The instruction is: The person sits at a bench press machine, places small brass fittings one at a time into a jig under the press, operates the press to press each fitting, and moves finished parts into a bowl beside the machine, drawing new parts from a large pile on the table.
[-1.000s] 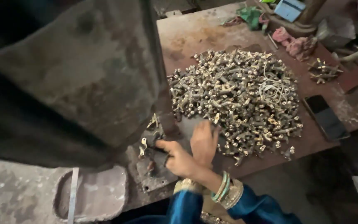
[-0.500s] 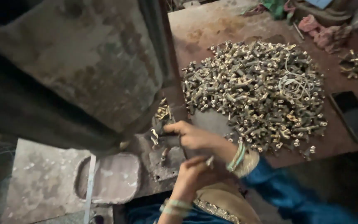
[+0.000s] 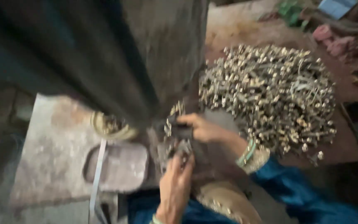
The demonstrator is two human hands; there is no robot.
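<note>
The picture is blurred by motion. My right hand (image 3: 201,127) reaches in from the right, with bangles and a blue sleeve (image 3: 286,186), and its fingers close on a small dark metal piece (image 3: 180,132) at the foot of a big dark machine column (image 3: 137,58). Coming up from the bottom edge, my left hand (image 3: 175,182) has its fingertips among small metal parts (image 3: 178,149) just below that piece. Whether it grips one is too blurred to tell. A large heap of small brass-tipped metal parts (image 3: 270,91) lies just right of both hands.
The heap rests on a brown worktable (image 3: 344,145). Left of the hands are a grey metal plate (image 3: 50,157) with an oval recess (image 3: 119,166), a pale strap (image 3: 97,174) and a small ring-shaped dish of parts (image 3: 112,126). Pink cloth (image 3: 332,39) lies at the far right.
The view has swung left and closer. My left hand has risen from the bottom edge to the parts below my right hand, which stays at the machine's foot.
</note>
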